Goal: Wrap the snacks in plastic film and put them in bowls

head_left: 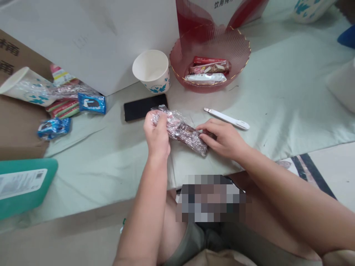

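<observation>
My left hand (158, 131) is closed on the bunched end of a crinkled clear plastic wrapper (191, 138) with something dark brown inside. Curled fingers of my right hand (222, 136) grip the wrapper's right end, where a bit of dark brown shows by the fingertips. A white utility knife (227, 119) lies just beyond my right hand. Behind my left hand a black phone (142, 108) rests on the cloth, partly covered by that hand and the wrapper.
A pink ribbed bowl (177, 74) holds several wrapped snack bars (209, 68). Left of it stands a paper cup (152, 70). Blue snack packets (92, 103) and a tipped paper cup (30, 87) lie at the left, near a green board (50, 177). Large boxes (111, 37) stand behind.
</observation>
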`<state>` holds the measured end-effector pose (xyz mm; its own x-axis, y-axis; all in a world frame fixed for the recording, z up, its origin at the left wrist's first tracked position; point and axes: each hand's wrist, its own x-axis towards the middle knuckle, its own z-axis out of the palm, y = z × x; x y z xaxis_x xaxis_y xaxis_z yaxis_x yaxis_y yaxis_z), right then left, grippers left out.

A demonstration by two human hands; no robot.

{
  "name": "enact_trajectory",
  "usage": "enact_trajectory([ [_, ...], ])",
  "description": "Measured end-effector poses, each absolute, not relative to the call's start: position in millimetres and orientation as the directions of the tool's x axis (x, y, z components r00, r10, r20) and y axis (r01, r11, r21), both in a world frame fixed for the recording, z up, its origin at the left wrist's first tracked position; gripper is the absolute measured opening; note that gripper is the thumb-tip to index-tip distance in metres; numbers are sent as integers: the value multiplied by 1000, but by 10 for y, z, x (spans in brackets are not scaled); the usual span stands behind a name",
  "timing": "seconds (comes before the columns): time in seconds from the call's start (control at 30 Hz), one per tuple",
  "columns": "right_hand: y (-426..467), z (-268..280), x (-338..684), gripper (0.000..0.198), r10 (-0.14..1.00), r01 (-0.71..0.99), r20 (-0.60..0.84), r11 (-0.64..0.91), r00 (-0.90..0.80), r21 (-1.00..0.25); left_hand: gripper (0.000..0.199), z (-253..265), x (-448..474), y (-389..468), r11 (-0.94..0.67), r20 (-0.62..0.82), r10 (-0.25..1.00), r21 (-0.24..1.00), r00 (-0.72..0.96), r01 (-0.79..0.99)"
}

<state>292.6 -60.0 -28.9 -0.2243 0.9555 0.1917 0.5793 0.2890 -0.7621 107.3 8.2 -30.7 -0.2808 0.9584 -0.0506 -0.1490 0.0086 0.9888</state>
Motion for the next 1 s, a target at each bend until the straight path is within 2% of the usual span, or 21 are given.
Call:
enact_trajectory([
  [0.2, -593, -242, 2942, 18, 953, 578, 295, 282, -74, -766, 17, -356, 952, 162, 19, -51, 925, 996, -376, -87],
  [0.37, -566, -183, 3083, 16, 950, 627, 251, 82, 186, -775, 19, -390, 722, 259, 64, -82, 925, 996, -371, -60],
  [0.5, -519, -220, 3227, 13, 917, 644, 243, -19, 316, -765, 24, -399, 577, 264, 117, -132, 928, 991, -350, -62],
  [0.57, -508, -239, 3268, 13, 894, 634, 237, -65, 380, -771, 23, -396, 542, 245, 158, -139, 915, 987, -379, 18],
  [0.63, -518, -232, 3274, 17, 864, 632, 264, -77, 428, -771, 27, -381, 521, 218, 130, -40, 908, 973, -417, 189],
  [0.7, -546, -200, 3247, 21, 866, 677, 342, 6, 364, -736, 33, -352, 508, 182, -21, 166, 931, 914, -325, 406],
  [0.77, -576, -170, 3198, 25, 902, 736, 407, 180, 140, -653, 38, -318, 502, 141, -241, 326, 943, 799, -60, 550],
  [0.8, -587, -166, 3173, 29, 915, 749, 404, 267, 2, -607, 37, -303, 502, 121, -333, 351, 932, 744, 86, 579],
  [0.87, -592, -185, 3134, 31, 918, 763, 341, 367, -203, -533, 30, -284, 507, 90, -421, 307, 907, 686, 289, 593],
  [0.9, -586, -205, 3125, 28, 922, 778, 301, 370, -243, -508, 26, -279, 510, 81, -416, 257, 906, 686, 336, 597],
  [1.0, -555, -263, 3136, 16, 950, 820, 247, 294, -193, -491, 17, -269, 513, 78, -330, 139, 930, 722, 341, 608],
])
